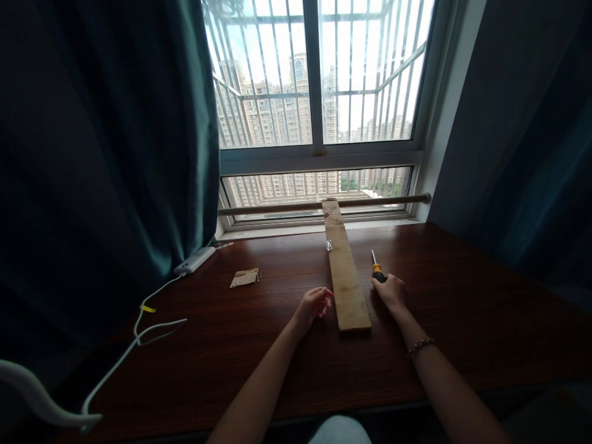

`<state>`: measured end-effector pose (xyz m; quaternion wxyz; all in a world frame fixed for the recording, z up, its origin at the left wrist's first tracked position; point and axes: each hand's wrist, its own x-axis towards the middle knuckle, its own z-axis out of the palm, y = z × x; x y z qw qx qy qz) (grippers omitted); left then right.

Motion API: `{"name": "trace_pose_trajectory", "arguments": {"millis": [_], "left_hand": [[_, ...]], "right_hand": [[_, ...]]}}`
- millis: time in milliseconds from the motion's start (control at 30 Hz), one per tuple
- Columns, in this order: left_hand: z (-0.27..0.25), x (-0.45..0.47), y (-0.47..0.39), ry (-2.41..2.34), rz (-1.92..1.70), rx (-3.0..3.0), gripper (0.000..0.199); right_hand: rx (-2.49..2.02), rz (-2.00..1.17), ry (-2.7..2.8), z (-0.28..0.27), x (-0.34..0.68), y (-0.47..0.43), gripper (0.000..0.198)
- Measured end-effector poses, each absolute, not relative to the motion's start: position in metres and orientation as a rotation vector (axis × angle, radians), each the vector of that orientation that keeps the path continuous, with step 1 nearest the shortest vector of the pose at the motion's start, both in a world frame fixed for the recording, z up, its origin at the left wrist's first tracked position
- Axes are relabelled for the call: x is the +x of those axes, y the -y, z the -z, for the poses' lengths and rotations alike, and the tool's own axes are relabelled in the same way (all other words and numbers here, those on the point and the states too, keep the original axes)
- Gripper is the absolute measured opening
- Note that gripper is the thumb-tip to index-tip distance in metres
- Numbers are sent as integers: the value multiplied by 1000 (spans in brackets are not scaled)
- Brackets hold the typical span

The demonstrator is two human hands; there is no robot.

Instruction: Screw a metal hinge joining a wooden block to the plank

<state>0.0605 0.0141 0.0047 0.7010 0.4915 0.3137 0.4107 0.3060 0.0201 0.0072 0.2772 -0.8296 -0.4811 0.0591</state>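
A long wooden plank [348, 277] lies on the dark brown table, its far end reaching the window rail. A small metal hinge [329, 245] sits at the plank's left edge. My right hand [391, 292] is closed round the black and yellow handle of a screwdriver [377, 269], whose shaft points away from me, right of the plank. Beside the plank's left edge, my left hand [315, 304] has its fingers curled in; whether something small is between them I cannot make out. Further left lie a piece of cardboard [244, 277] and a couple of screws [259, 275].
A white power strip [195, 261] rests at the table's back left, with a white cable [139, 320] running down the left side. A blue curtain [192, 123] hangs there. The window rail [379, 201] crosses behind the table [453, 296].
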Motion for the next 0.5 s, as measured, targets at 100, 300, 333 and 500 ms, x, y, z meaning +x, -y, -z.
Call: {"name": "trace_pose_trajectory", "arguments": {"millis": [100,300,333,500], "left_hand": [[-6,61,-13,-714,-913,1095,31],[-2,64,-13,-815,-965,1133,30],[-1,66,-16,-859,-1003,1136,29],[-3,84,-54,-1049,-1368,1005,24]], "right_hand": [[-2225,-122,1315,-6,306,-20,44],[-2232,-101,1375,-6,308,-20,44],[-2241,-96,1375,-6,308,-20,45],[-2317,-93,1349,-11,306,-20,48]]}}
